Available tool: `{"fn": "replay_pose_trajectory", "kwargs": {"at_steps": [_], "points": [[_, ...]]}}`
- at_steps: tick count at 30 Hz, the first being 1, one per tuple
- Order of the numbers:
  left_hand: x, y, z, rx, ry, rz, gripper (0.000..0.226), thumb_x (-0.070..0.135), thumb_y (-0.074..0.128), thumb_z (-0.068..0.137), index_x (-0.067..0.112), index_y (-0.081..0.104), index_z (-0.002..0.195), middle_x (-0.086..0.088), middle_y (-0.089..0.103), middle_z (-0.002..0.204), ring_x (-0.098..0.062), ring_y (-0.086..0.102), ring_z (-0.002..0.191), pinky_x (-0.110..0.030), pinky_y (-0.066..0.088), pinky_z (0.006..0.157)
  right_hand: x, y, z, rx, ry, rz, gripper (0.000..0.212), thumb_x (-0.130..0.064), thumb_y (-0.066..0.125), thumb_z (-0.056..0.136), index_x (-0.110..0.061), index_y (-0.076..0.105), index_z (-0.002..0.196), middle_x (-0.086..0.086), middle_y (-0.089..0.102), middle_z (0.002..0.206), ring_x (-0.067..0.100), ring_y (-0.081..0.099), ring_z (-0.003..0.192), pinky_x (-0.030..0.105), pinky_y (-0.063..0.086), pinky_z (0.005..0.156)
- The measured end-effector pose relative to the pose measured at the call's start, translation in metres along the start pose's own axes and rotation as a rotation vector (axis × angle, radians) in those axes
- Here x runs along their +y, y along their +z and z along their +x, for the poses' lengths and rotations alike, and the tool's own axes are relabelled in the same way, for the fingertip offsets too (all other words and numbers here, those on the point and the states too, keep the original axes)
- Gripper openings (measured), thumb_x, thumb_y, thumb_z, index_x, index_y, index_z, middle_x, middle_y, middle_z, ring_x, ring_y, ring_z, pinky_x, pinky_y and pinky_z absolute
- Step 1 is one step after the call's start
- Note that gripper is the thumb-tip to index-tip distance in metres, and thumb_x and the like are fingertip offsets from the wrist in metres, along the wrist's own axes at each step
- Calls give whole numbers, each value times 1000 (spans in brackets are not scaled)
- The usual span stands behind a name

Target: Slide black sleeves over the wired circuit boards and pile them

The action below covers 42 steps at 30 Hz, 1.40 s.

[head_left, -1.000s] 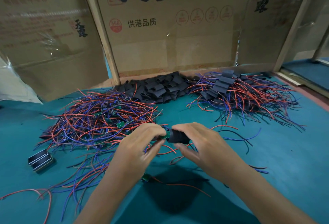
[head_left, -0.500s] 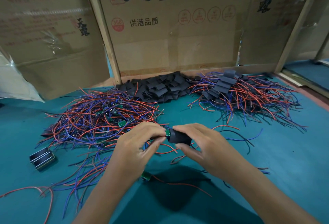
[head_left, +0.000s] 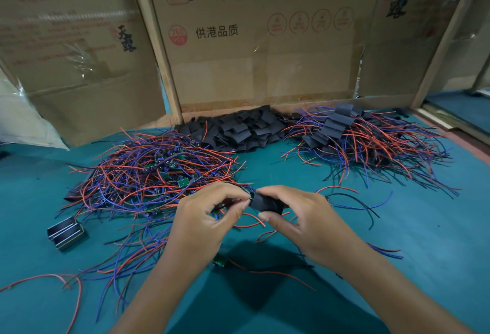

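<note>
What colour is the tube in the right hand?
Black sleeve, seen in the head view.

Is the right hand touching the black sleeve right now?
Touching. The head view shows the right hand pinching the black sleeve between thumb and fingers, with no gap.

A teal felt-like tabletop [head_left: 397, 267] fills the foreground. Behind it stand tall brown cardboard panels [head_left: 265, 55] printed with black characters — braced by pale wooden battens [head_left: 156, 49]. Clear crumpled plastic sheeting [head_left: 23, 121] hangs at left.
</note>
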<state>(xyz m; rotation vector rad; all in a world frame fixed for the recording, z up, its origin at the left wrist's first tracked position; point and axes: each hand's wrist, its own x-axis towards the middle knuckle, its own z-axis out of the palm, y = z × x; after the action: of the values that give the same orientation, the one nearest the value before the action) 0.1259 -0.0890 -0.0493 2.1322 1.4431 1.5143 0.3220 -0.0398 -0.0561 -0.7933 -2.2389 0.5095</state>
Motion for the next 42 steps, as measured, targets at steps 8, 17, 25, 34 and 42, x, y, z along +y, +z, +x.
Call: {"fn": "replay_pose_trajectory", "kwargs": {"at_steps": [8,17,25,34,42], "points": [[2,-1,1,-59,-32,-2,15,8,67,83,16,76,91,12,68,95,-10,66,92,-21,48,78,0,1,0,1,-6,33,32,-28,61,92,-15,63,121,-8,69,108,1,59,96,10,41,86],[-1,1,0,-101,-96,-76,18,10,66,83,23,75,90,9,65,94,-16,63,85,-31,49,71,0,1,-2,-24,0,1,32,-32,55,94,-18,61,122,-9,67,106,7,60,94,21,44,85],[-7,4,-1,-89,-119,-64,17,13,66,83,21,76,94,12,64,97,-13,64,90,-30,51,78,0,6,-2,-75,5,-150,24,-27,57,95,-19,54,118,-4,64,100,18,57,91,34,44,79],[-44,2,-3,166,148,592,34,19,57,92,10,65,123,-4,59,122,-25,56,112,-33,38,102,77,-74,63,197,381,-98,15,-27,68,89,-33,60,100,-8,64,95,8,58,87,20,41,76],[-67,-2,-3,131,52,671,33,23,53,92,11,65,120,-3,60,116,-26,58,106,-39,46,93,189,-164,134,260,772,-468,33,-27,60,95,0,68,78,14,60,70,29,56,69,31,38,62]]}}
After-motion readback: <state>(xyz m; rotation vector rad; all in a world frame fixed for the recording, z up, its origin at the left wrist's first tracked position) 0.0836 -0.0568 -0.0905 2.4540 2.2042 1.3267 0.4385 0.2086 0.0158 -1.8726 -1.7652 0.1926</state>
